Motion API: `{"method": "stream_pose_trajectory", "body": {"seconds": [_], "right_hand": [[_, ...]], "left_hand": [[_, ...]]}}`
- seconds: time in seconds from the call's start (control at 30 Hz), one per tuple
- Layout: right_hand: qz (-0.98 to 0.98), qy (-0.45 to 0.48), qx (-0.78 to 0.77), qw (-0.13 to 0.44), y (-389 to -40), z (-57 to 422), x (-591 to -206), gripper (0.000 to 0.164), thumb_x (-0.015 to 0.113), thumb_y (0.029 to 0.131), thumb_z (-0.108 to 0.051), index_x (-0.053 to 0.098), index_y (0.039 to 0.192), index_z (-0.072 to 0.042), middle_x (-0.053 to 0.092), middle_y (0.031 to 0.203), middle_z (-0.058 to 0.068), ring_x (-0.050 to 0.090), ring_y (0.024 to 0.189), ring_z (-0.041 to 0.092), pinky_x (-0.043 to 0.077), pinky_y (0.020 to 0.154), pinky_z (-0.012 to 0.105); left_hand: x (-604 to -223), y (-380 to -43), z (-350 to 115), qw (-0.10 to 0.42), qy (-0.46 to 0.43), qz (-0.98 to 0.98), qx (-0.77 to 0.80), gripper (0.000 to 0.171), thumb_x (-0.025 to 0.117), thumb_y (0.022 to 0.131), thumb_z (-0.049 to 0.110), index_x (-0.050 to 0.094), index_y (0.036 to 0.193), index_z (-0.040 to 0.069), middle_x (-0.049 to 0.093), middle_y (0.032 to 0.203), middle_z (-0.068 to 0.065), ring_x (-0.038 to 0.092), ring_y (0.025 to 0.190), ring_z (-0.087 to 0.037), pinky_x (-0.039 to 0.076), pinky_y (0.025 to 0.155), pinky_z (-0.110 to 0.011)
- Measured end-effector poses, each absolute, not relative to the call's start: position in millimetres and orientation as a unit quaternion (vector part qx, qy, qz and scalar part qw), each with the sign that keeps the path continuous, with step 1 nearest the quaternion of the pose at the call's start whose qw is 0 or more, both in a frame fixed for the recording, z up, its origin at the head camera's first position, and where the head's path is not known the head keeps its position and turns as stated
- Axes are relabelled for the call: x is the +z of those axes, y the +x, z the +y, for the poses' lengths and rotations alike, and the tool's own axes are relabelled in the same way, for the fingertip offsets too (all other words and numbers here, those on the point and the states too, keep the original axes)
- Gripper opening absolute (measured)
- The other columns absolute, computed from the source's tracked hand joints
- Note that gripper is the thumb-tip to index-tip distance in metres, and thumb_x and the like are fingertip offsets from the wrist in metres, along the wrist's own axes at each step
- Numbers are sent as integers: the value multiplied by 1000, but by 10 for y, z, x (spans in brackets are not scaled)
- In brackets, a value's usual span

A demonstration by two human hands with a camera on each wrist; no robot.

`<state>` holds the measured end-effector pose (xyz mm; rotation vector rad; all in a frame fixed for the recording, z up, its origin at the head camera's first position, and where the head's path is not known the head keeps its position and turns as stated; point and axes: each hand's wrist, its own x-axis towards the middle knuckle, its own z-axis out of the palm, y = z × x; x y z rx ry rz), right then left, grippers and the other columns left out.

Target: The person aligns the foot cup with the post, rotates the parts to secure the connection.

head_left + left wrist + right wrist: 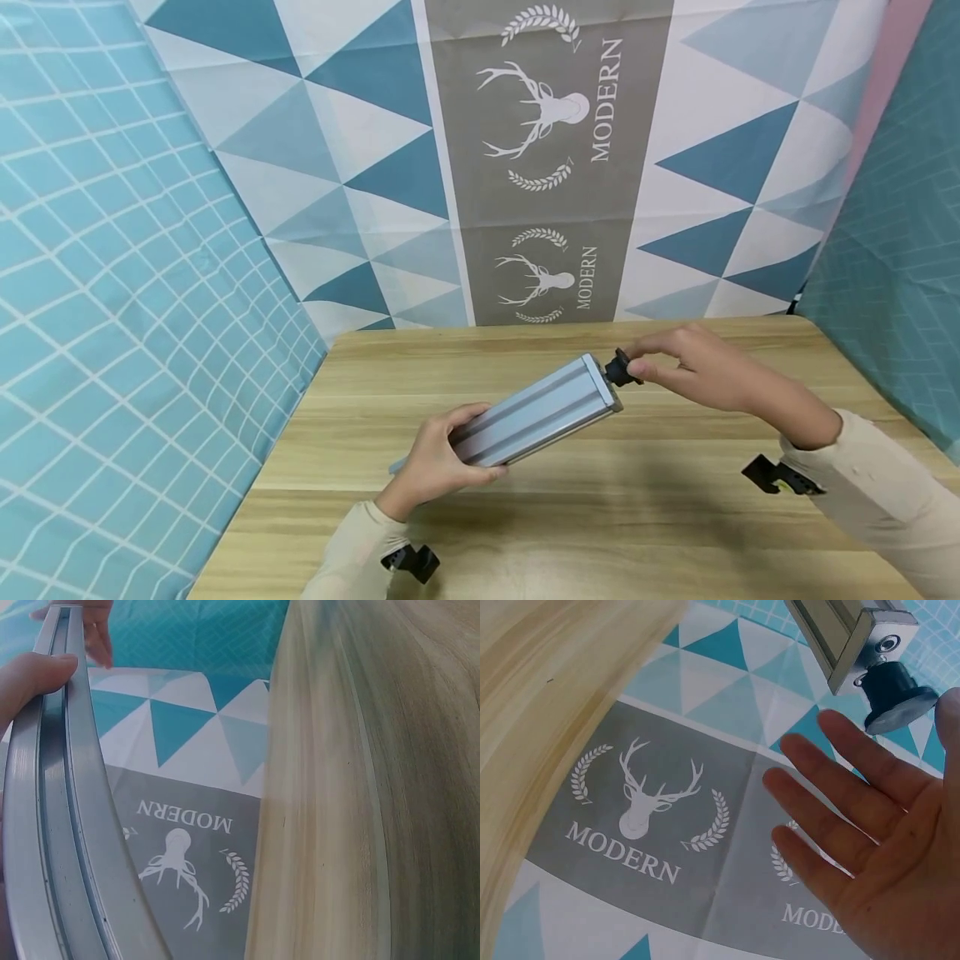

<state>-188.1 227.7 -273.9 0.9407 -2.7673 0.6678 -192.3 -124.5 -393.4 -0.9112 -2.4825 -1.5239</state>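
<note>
My left hand (438, 458) grips a long grey grooved aluminium profile (536, 408) near its lower left end, thumb on one side and fingers on the other. The profile is held tilted above the table, right end higher. From its metal end plate (889, 641) sticks out a black foot (896, 697) with a round flared base. My right hand (697, 367) is at this foot. In the right wrist view its fingers are spread and fairly straight, with the thumb (949, 712) at the base's edge and the fingertips apart from it.
Under both hands lies a wood-grain table (570, 517). A patterned cloth (375, 167) with triangles and deer heads hangs behind it. Blue sheets stand at the left (112, 292) and right (892, 275). Black wrist cameras sit on both sleeves.
</note>
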Motion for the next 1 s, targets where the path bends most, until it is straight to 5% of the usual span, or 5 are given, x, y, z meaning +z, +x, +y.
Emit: {"method": "stream_pose_trajectory", "body": {"seconds": [0.17, 0.33, 0.53, 0.83, 1.0], "right_hand": [[-909, 337, 234, 70, -1883, 2327, -2763, 65, 69, 88, -36, 42, 146, -24, 48, 143, 7, 49, 126, 34, 43, 93, 57], [-879, 412, 215, 108, -1910, 2362, -2775, 79, 78, 80, -17, 37, 148, -27, 41, 149, 0, 43, 133, 20, 44, 98, 40], [-850, 458, 213, 151, -1925, 2367, -2796, 77, 76, 76, 3, 46, 143, -20, 48, 144, 3, 44, 131, 10, 37, 99, 16], [-903, 344, 230, 112, -1873, 2332, -2780, 30, 65, 92, -26, 67, 118, -11, 70, 109, 0, 67, 92, 12, 54, 74, 36], [-914, 329, 227, 76, -1858, 2335, -2752, 37, 61, 95, -30, 63, 126, -10, 68, 116, 4, 67, 99, 18, 52, 80, 44]], "left_hand": [[-3927, -1929, -1254, 40, -290, -809, -509, 65, 88, 66, 26, 62, 125, 17, 66, 116, -1, 63, 94, -15, 51, 78, -29], [-3919, -1936, -1255, 34, -282, -810, -513, 65, 89, 66, 25, 62, 125, 19, 66, 116, 0, 63, 95, -15, 50, 80, -29], [-3909, -1932, -1237, 29, -282, -809, -516, 65, 89, 66, 25, 62, 125, 18, 65, 117, 0, 62, 96, -15, 50, 80, -29], [-3908, -1924, -1222, 32, -288, -809, -511, 67, 89, 65, 24, 62, 126, 15, 66, 117, -2, 62, 96, -16, 50, 80, -29], [-3905, -1920, -1211, 25, -280, -813, -510, 68, 88, 65, 18, 60, 127, 11, 66, 117, -5, 62, 95, -15, 50, 79, -29]]}}
